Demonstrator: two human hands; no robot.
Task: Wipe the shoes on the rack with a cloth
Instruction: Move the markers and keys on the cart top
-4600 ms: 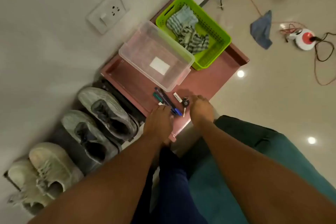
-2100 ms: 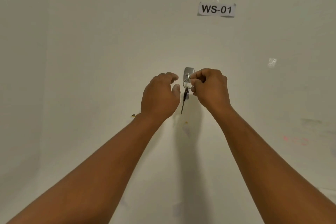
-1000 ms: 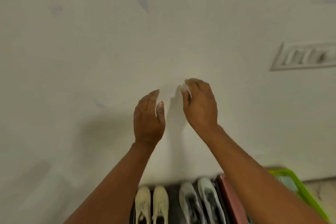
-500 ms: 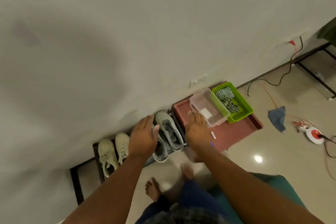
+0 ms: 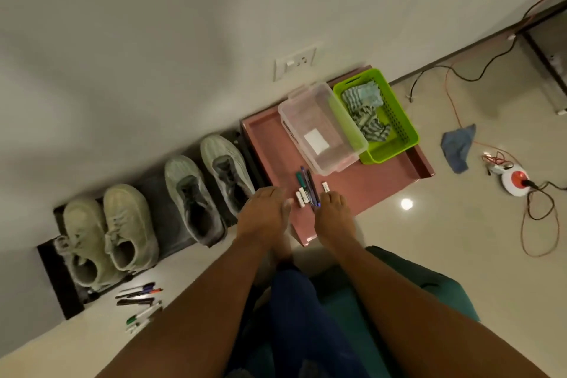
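A low black rack [image 5: 53, 282] along the wall carries a pale beige pair of shoes [image 5: 107, 233] on the left and a grey pair [image 5: 202, 184] on the right. Striped cloths [image 5: 365, 107] lie in a green basket [image 5: 399, 144] on a pink tray table [image 5: 362, 190]. A blue cloth [image 5: 457, 144] lies on the floor further right. My left hand [image 5: 264, 212] hovers over the table's near left corner, fingers straight, holding nothing. My right hand [image 5: 333, 215] reaches toward the pens [image 5: 308, 190] on the table, empty.
A clear plastic box [image 5: 322, 129] sits beside the basket. Several markers [image 5: 139, 304] lie on the floor before the rack. Red and black cables [image 5: 537, 224] and a round white-and-red device [image 5: 515, 182] lie on the floor at right. A wall socket [image 5: 294, 64] is above the table.
The view has swung down from the wall, where my right hand hung a key on a hook, to the rack and table. Both hands dropped, empty, to the table's near edge.
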